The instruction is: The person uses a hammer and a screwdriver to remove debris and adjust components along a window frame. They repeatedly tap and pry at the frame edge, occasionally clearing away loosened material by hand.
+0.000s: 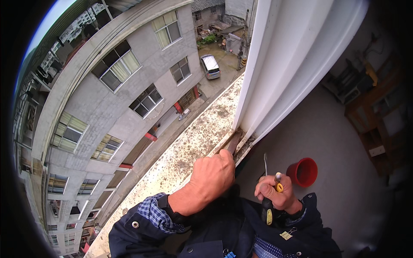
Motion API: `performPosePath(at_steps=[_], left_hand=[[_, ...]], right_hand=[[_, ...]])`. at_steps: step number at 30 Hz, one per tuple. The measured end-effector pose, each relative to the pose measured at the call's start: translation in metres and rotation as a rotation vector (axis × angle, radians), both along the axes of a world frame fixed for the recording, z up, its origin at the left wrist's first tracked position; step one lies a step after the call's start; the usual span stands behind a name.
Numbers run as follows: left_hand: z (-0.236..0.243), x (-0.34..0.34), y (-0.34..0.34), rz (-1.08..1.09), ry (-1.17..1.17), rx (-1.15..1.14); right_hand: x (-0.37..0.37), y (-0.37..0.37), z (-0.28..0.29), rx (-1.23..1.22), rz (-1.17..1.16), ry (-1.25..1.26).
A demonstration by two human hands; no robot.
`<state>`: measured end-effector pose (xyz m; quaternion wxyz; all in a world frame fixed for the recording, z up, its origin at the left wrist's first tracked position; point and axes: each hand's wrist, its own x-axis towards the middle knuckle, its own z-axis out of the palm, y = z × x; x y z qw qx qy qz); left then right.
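Observation:
My left hand (211,177) is closed over the edge of a window sill track (234,141), right at the foot of a white window frame (279,64). My right hand (275,194) grips a screwdriver (271,202) with a black and yellow handle, its thin metal shaft pointing up beside the frame's base. Both forearms wear dark jacket sleeves over checked cuffs. What lies under my left palm is hidden.
A speckled concrete ledge (189,150) runs outside the frame, high above a street with a parked silver car (210,66). A grey multi-storey building (112,99) stands opposite. Indoors, a red plastic cup (303,171) sits on the grey floor, with wooden furniture (378,124) beyond.

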<state>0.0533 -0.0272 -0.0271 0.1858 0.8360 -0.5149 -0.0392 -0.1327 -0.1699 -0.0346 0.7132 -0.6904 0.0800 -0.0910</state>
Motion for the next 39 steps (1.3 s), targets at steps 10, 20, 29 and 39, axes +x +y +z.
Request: performPosePath(at_steps=[10,20,29,39], left_hand=[[0.002,0.003,0.001,0.012,0.029,0.048],[0.001,0.002,0.001,0.017,0.035,0.060],[0.008,0.007,0.000,0.003,0.054,0.049],[0.014,0.012,0.015,-0.025,-0.019,-0.106]], right_hand=[[-0.006,-0.003,-0.002,0.000,-0.032,-0.010],[0.001,-0.001,-0.002,0.007,-0.007,0.004],[0.001,0.001,-0.007,0.066,-0.062,-0.063],[0.006,0.005,-0.006,0.003,-0.040,-0.071]])
